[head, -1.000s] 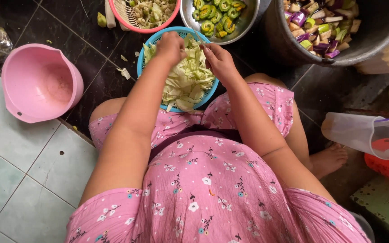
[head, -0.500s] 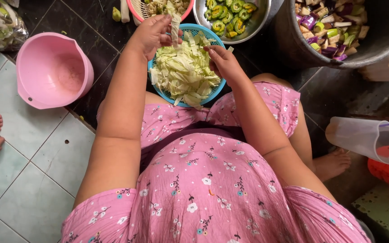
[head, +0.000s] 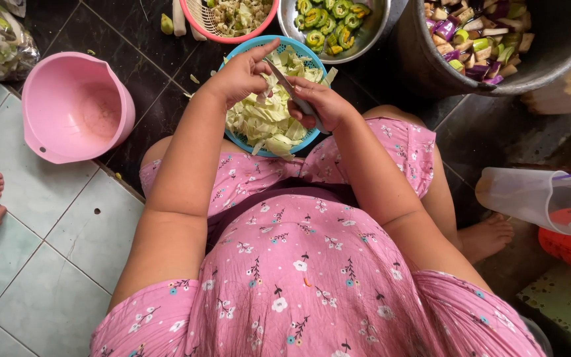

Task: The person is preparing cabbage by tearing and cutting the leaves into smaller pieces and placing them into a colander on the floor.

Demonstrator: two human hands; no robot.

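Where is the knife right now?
In the head view, the knife is in the right hand, its blade angled up toward the left hand, right over the blue bowl of chopped cabbage.

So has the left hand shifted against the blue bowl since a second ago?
Yes. The left hand was inside the blue bowl, in the cabbage; it now sits at the bowl's upper left rim, toward the pink bowl.
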